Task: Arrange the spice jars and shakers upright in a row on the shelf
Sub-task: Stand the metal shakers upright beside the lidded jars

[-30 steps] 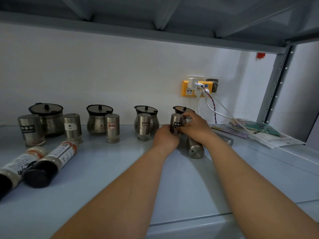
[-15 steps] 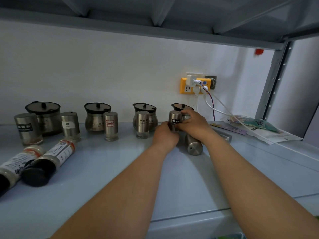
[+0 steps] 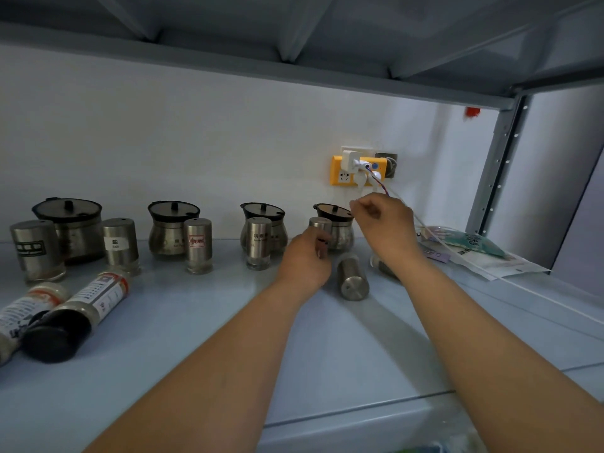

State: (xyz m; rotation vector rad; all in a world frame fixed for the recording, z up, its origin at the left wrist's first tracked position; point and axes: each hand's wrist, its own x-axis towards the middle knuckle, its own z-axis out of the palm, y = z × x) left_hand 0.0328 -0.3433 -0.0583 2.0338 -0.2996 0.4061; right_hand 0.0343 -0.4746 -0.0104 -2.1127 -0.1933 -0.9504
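Steel shakers stand upright along the wall: a wide one (image 3: 37, 250), then three slimmer ones (image 3: 121, 243), (image 3: 198, 245), (image 3: 258, 241). Black-lidded jars (image 3: 171, 227) stand behind them. My left hand (image 3: 307, 259) grips a further upright steel shaker (image 3: 319, 224) in front of the rightmost jar (image 3: 338, 225). My right hand (image 3: 385, 227) hovers above that jar, fingers loosely curled, holding nothing. One steel shaker (image 3: 351, 279) lies on its side between my wrists; another (image 3: 380, 264) lies partly hidden behind my right wrist. Two glass spice bottles (image 3: 94, 299), (image 3: 26, 308) lie at the left.
A yellow power socket (image 3: 340, 174) with plugs and trailing cables is on the wall just above my right hand. Flat packets (image 3: 467, 248) lie at the right by the shelf post (image 3: 496, 171). The upper shelf (image 3: 294, 70) hangs low overhead.
My right hand has let go of the upright shaker and risen up and to the right. My left hand stays on the shaker.
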